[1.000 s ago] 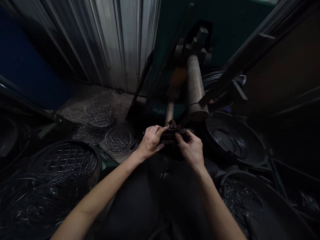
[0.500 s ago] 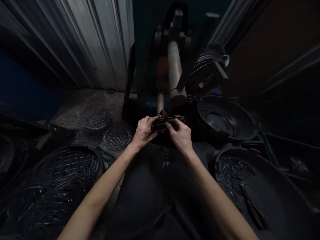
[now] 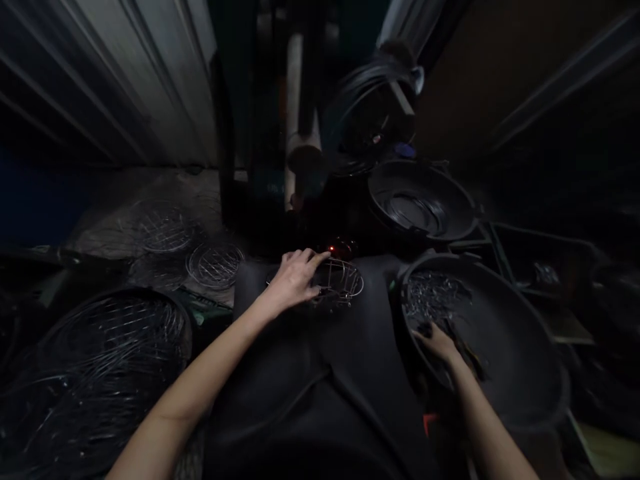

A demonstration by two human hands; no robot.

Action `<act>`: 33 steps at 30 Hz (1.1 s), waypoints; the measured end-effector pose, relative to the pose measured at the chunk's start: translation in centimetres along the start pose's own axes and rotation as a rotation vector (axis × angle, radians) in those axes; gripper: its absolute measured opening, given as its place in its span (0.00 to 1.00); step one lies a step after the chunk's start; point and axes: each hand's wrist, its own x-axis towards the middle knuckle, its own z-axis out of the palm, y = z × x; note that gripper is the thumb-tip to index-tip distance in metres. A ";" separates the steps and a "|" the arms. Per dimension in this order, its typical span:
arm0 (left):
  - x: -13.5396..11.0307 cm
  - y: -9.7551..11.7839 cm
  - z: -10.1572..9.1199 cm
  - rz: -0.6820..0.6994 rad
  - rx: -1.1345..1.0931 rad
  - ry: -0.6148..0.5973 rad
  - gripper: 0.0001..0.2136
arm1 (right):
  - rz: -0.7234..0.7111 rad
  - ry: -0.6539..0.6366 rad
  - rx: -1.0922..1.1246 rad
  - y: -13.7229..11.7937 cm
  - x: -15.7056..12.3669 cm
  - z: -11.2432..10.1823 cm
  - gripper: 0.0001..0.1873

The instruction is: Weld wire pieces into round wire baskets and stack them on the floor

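Observation:
My left hand [image 3: 295, 277] rests on a small round wire basket [image 3: 337, 282] that lies on my dark lap, fingers curved over its rim and gripping it. My right hand [image 3: 437, 342] reaches into a black basin [image 3: 525, 363] at my right, beside a pile of small metal pieces [image 3: 433, 297] and a dark tool [image 3: 465, 350]. Its fingers are dim and partly hidden, so I cannot say whether they hold anything.
Round wire grids [image 3: 215, 263] lie on the floor to the left. A large tub of wire rings [image 3: 100, 353] stands at lower left. A second black basin [image 3: 417, 207] and a machine with a metal roller [image 3: 295, 107] stand ahead. Corrugated sheet wall [image 3: 115, 80] at left.
Both hands held the wire piece up at the machine; now the basket lies on my lap under the left hand, and the right hand has moved into the right basin. The view swung right.

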 end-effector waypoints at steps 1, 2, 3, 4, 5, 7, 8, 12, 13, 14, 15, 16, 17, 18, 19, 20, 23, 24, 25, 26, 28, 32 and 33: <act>0.0 0.1 0.3 0.032 0.015 -0.026 0.33 | 0.014 -0.025 0.034 0.1 0.0 0.9 0.16; -0.2 0.0 0.6 0.055 0.020 -0.039 0.36 | 0.031 -0.045 0.069 0.0 0.0 1.6 0.16; -0.7 -0.4 0.8 0.062 0.014 -0.038 0.39 | 0.049 -0.060 0.099 0.0 0.1 2.0 0.15; -1.2 -0.9 1.0 0.053 -0.004 -0.029 0.42 | 0.068 -0.068 0.125 0.0 0.1 2.2 0.15; -1.9 -1.5 1.1 0.028 -0.031 -0.012 0.45 | 0.088 -0.070 0.148 0.1 0.2 2.2 0.14; -3.3 -2.7 1.5 -0.057 -0.109 0.048 0.46 | 0.129 -0.054 0.180 0.8 0.3 1.8 0.12; -3.8 -3.2 1.8 -0.098 -0.153 0.081 0.45 | 0.152 -0.037 0.190 1.2 0.3 1.5 0.12; -4.8 -4.4 3.3 -0.169 -0.253 0.187 0.41 | 0.261 0.053 0.227 2.0 0.2 -0.1 0.16; -4.8 -4.5 3.6 -0.173 -0.262 0.201 0.41 | 0.279 0.066 0.235 1.5 0.1 -0.6 0.17; -4.8 -4.6 3.8 -0.177 -0.278 0.212 0.40 | 0.287 0.081 0.260 0.6 -0.2 -1.2 0.18; -4.8 -4.7 3.9 -0.182 -0.298 0.221 0.40 | 0.276 0.097 0.317 -0.7 -0.6 -1.9 0.18; -4.8 -4.7 4.0 -0.182 -0.320 0.232 0.41 | 0.246 0.111 0.403 -2.4 -1.2 -2.8 0.19; -4.8 -4.6 3.8 -0.178 -0.338 0.246 0.41 | 0.200 0.124 0.514 -4.5 -2.0 -3.8 0.19; -4.6 -4.4 3.6 -0.172 -0.347 0.264 0.43 | 0.130 0.127 0.648 -6.9 -3.0 -4.8 0.19; -4.4 -4.1 3.2 -0.162 -0.345 0.285 0.44 | 0.046 0.111 0.750 -9.4 -4.1 -5.9 0.19; -4.1 -3.8 2.8 -0.146 -0.329 0.304 0.44 | -0.051 0.080 0.821 -12.0 -5.3 -7.0 0.19; -2.9 -2.5 0.9 -0.084 -0.230 0.329 0.40 | -0.316 -0.179 0.925 -19.2 -7.9 -9.0 0.17; -2.6 -2.2 0.3 -0.063 -0.191 0.328 0.37 | -0.382 -0.249 0.935 -21.1 -8.4 -9.1 0.16; -2.2 -1.9 -0.2 -0.045 -0.155 0.329 0.35 | -0.432 -0.298 0.928 -22.8 -8.6 -9.1 0.15; -2.0 -1.7 -0.6 -0.031 -0.121 0.335 0.33 | -0.463 -0.323 0.904 -24.2 -8.6 -8.9 0.15; -1.7 -1.6 -1.2 -0.004 -0.063 0.364 0.32 | -0.492 -0.315 0.818 -26.4 -8.4 -8.3 0.14; -1.8 -2.2 -1.4 0.025 0.060 0.388 0.32 | -0.543 -0.218 0.723 -28.9 -8.0 -7.4 0.15; -1.8 -2.5 -1.4 0.025 0.090 0.387 0.32 | -0.554 -0.195 0.729 -29.2 -8.0 -7.2 0.16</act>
